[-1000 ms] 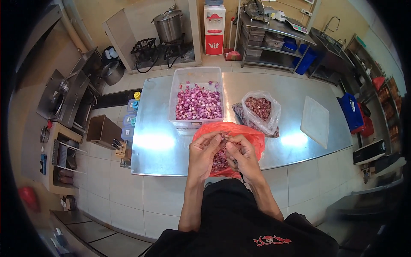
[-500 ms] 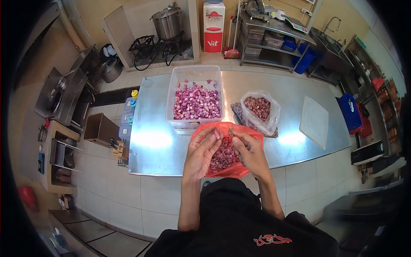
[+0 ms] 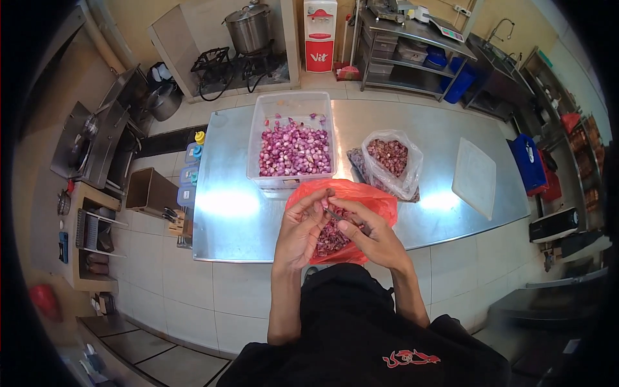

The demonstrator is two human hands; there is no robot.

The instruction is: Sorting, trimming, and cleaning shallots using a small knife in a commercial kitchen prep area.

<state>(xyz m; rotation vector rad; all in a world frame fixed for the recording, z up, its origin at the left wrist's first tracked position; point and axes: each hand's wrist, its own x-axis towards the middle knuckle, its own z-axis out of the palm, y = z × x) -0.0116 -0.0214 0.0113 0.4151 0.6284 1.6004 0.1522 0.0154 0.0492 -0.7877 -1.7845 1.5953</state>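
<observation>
Between the fingertips of my left hand (image 3: 295, 233) is a small pink shallot (image 3: 324, 202). My right hand (image 3: 379, 242) grips a small knife (image 3: 333, 213), its handle mostly hidden by the fingers and its dark blade reaching to the shallot. Both hands are above an open red plastic bag (image 3: 382, 201) with reddish shallot skins (image 3: 331, 240) inside. Behind it a clear plastic tub (image 3: 256, 122) holds many peeled purple shallots (image 3: 293, 149). To the right, a clear plastic bag (image 3: 412, 173) stands open with brownish unpeeled shallots (image 3: 387, 155).
Everything rests on a steel table (image 3: 222, 232). A translucent white lid (image 3: 476, 177) lies at its right. Squeeze bottles (image 3: 198, 138) and a knife block (image 3: 177, 224) are by the left edge. A brown bin (image 3: 151, 195) stands on the floor beyond.
My right hand has moved left toward my left hand, bringing the knife to the shallot. The view has shifted slightly.
</observation>
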